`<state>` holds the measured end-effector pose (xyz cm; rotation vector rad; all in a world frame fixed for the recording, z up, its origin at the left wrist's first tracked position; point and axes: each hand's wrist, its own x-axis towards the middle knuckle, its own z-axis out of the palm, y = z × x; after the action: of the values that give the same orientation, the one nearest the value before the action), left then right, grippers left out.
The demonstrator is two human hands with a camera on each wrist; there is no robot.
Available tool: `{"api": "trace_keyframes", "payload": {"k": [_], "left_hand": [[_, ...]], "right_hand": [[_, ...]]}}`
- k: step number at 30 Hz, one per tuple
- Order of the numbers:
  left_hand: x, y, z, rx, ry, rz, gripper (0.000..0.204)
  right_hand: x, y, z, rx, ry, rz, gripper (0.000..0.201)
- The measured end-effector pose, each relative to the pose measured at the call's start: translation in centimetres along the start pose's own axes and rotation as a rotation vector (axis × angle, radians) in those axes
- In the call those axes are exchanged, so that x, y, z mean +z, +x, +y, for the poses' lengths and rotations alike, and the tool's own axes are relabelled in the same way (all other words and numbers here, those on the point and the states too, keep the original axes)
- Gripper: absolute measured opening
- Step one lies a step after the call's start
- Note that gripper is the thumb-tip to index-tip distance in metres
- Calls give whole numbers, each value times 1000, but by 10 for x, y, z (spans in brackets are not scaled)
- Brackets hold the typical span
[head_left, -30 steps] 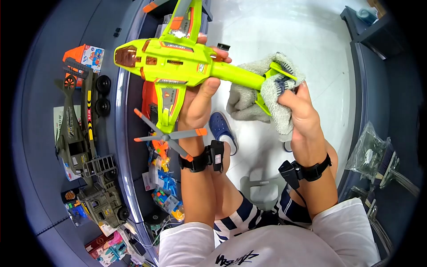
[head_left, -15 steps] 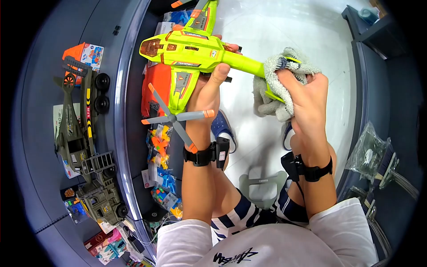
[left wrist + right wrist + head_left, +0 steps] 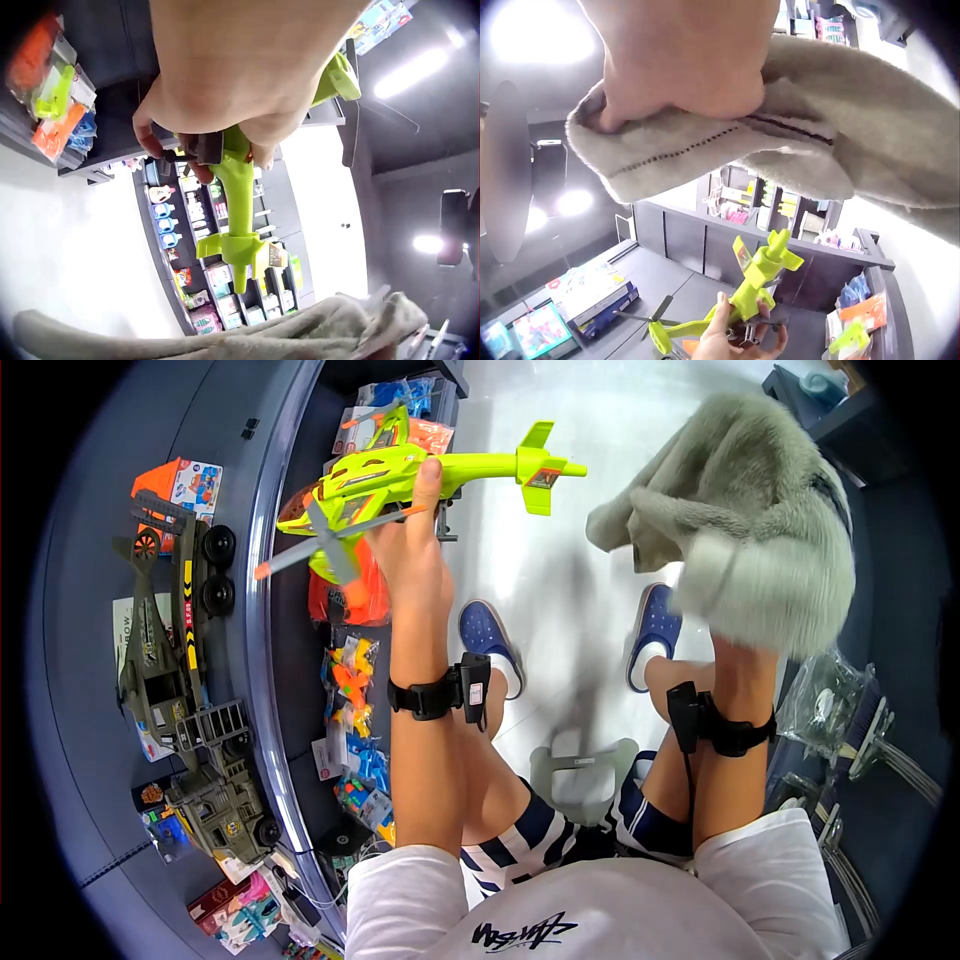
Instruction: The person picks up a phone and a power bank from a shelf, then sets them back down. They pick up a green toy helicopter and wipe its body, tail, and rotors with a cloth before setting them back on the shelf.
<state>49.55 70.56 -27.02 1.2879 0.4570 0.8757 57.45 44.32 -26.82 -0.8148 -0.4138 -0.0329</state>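
A lime-green toy helicopter (image 3: 375,472) with grey, orange-tipped rotors is tilted on its side above the left shelf's edge. My left hand (image 3: 415,560) grips it round the body, thumb along the near side. Its bare tail (image 3: 541,468) points right, apart from the cloth. A fluffy grey cloth (image 3: 750,510) with a dark stitched line hangs bunched from my right hand (image 3: 686,75). In the head view the cloth covers that hand; the right wrist view shows the fingers curled into a fold of it.
Along the left shelf (image 3: 215,690) stand an olive toy truck (image 3: 225,810), a dark toy helicopter (image 3: 150,630) and boxed toys. Bagged colourful toys (image 3: 355,690) lie on the level below. A grey stool (image 3: 585,770) is between the legs. Wrapped goods (image 3: 825,695) hang on the right.
The cloth has come off the helicopter's tail and swung up and right with my right hand. My left hand has shifted left and tilted the helicopter onto its side.
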Motion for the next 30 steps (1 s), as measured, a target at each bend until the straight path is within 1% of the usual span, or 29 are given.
{"api": "trace_keyframes", "payload": {"k": [1,2,4,5,6,8,9,10,11,12,13,14,16,17,18,20,22,24,26,27,28,30], "left_hand": [[2,-1,-2,73,75,5,42],[3,-3,-2,73,73,1,42],[9,-8,2,74,233,-101,48],[7,-6,-2,155,299,-194,42],[10,-10,3,153,296,-200,42],[15,-18,19,107,606,-449,42],[19,-12,16,319,652,-532,40],[18,-22,15,126,363,-550,41],[19,-29,14,82,247,-567,41],[23,-31,12,79,189,-580,41],[28,-35,11,90,155,-580,41],[33,-37,8,101,135,-575,41],[40,-40,5,128,89,-559,41],[42,-39,3,140,70,-547,41],[43,-40,1,149,58,-542,41],[42,-42,0,160,49,-542,41],[38,-44,0,105,30,-426,42],[36,-43,3,116,4,-435,41],[40,-46,9,89,10,-407,39],[40,-45,9,128,23,-409,37],[38,-44,10,140,26,-402,37],[35,-43,13,89,7,-418,38]], "right_hand": [[2,-1,2,-68,-87,-34,44],[5,0,3,-160,-220,-64,43],[11,3,9,-388,-505,-119,43],[12,3,10,-472,-616,-142,42],[14,1,11,-512,-701,-169,42],[14,-2,4,-447,-968,-224,50],[19,-4,1,-384,-985,-316,48],[19,-2,0,-449,-1151,-524,65],[24,-1,0,-292,-1061,-515,52],[34,0,0,-136,-967,-503,41],[37,-1,4,9,-929,-511,39],[39,-2,8,11,-932,-508,39],[46,-3,15,386,-929,-495,36],[51,-5,14,526,-904,-482,33],[55,-8,16,526,-904,-482,33],[61,-12,21,591,-765,-377,30],[65,-15,23,582,-731,-398,31],[69,-20,28,564,-557,-368,34],[72,-22,31,588,-542,-354,35],[73,-22,32,610,-530,-337,36],[75,-23,36,604,-525,-349,36],[78,-28,45,467,-494,-300,37]]}}
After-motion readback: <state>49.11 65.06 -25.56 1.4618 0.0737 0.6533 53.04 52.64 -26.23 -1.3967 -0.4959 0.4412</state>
